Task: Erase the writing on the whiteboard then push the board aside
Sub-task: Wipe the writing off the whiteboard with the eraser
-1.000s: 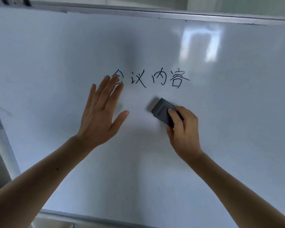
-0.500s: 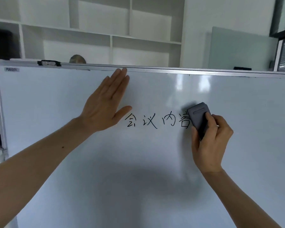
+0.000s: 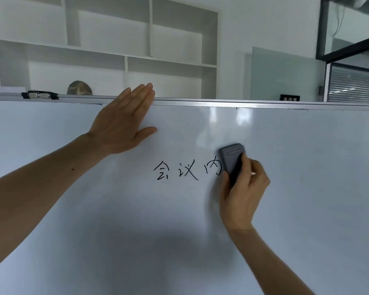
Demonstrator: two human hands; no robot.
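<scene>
Left hand (image 3: pixel 124 126) lies flat, open, holding nothing, bracing the whiteboard (image 3: pixel 307 188) near its top rail. Right hand (image 3: pixel 243 194) grip is closed around the eraser (image 3: pixel 232 161), pressed beside the remaining writing (image 3: pixel 185 170), mid-board.

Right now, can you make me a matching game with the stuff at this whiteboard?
Things:
1. left hand
2. eraser
3. writing
4. clip

Places:
A. in the right hand
B. on the board's top edge, far left
C. flat on the whiteboard, fingers over the top rail
D. left of the eraser

Pairs: 1-C, 2-A, 3-D, 4-B
</scene>
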